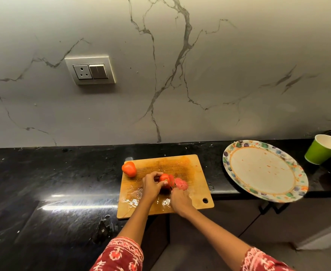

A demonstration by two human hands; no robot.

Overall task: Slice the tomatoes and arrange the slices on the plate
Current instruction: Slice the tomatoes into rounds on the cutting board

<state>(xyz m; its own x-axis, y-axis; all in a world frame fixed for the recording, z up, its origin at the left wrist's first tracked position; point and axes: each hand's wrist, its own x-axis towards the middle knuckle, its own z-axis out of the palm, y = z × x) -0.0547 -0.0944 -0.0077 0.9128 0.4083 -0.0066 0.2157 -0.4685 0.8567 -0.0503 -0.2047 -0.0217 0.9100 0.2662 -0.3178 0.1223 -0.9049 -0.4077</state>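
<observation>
1. My left hand [151, 185] has its fingers curled round the half-cut red tomato [164, 178] on the wooden cutting board [192, 173].
2. My right hand [180, 200] grips a barely visible knife [171, 185].
3. The tomato looks soft and slippery; I'd hold its firm sides.

There is only one view, from a wide-angle camera worn on the person's head. It looks forward and down, from above the near edge of the black stone counter [63, 173]. The rectangular wooden cutting board [192, 173] lies near, in the lower middle. The grey marble wall [199, 75] fills the upper half. The straight lines bend at the edges.
</observation>
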